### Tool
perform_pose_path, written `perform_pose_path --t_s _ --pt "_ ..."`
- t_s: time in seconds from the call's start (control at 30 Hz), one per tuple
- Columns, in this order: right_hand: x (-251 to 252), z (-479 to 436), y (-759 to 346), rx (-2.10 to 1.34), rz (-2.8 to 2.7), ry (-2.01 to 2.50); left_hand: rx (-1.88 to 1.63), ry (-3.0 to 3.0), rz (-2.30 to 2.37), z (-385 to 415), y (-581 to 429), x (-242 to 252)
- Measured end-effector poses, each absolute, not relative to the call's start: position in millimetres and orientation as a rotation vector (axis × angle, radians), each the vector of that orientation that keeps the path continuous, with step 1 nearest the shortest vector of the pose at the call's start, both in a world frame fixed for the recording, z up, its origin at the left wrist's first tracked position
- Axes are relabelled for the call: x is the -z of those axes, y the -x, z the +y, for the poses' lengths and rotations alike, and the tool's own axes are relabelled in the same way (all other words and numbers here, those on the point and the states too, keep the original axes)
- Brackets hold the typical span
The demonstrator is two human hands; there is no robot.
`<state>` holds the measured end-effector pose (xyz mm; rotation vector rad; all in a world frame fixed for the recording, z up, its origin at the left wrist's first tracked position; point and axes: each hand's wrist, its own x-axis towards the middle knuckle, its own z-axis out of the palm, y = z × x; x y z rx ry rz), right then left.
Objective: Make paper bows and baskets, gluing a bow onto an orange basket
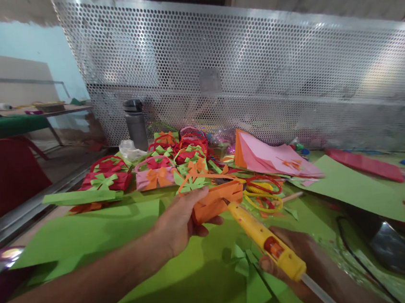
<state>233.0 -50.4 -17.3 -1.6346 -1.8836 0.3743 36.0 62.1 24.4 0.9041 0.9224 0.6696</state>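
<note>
Single head cam — looks forward and down from the wearer's side of the green tabletop (180,284), facing the perforated metal panel (252,74) beyond. Left hand (178,219) and right hand (300,252) near lens — panel well back.

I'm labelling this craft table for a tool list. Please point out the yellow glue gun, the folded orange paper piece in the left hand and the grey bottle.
Yellow glue gun (256,231): head view, middle of its barrel.
Folded orange paper piece (211,205): head view, its front face.
Grey bottle (137,127): head view, body below the dark lid.
</note>
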Motion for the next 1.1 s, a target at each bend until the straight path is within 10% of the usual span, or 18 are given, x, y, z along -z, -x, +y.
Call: perform_pose_path --t_s 1.1 --pt "6 -53 -227 -0.336 -1.928 1.624 -0.666 -0.899 0.885 59 -34 -31"
